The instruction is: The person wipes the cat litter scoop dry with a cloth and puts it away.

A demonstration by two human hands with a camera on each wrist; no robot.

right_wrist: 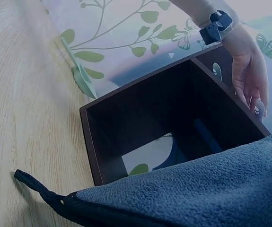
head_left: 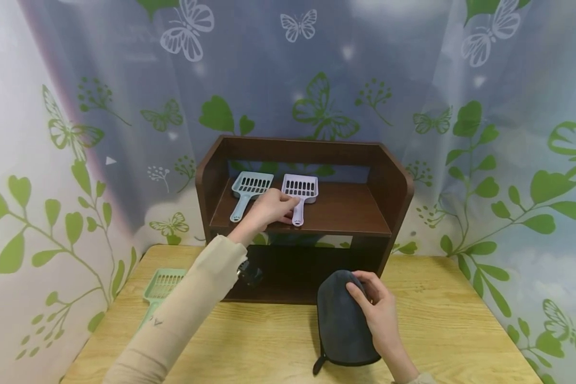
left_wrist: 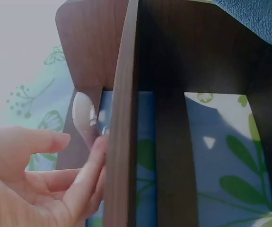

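My left hand (head_left: 271, 207) reaches to a lilac slotted litter scoop (head_left: 298, 215) on the upper board of a dark brown shelf (head_left: 350, 210). Its fingers touch the scoop's handle, while in the left wrist view the thumb (left_wrist: 62, 141) stands apart from it. Beside it on the left lies a pale blue litter scoop (head_left: 240, 208), handle forward. My right hand (head_left: 380, 312) pinches the upper right edge of a dark blue plush cloth pad (head_left: 341, 320), thumb on its front. The pad has black edging and a loop at its lower corner, and it stands tilted before the shelf.
A green litter scoop (head_left: 154, 302) lies on the wooden table (head_left: 249, 341) at the left, partly behind my left sleeve. The shelf has raised side walls and an open lower compartment (head_left: 288, 272). Patterned curtains (head_left: 269, 96) surround the table at the back and sides.
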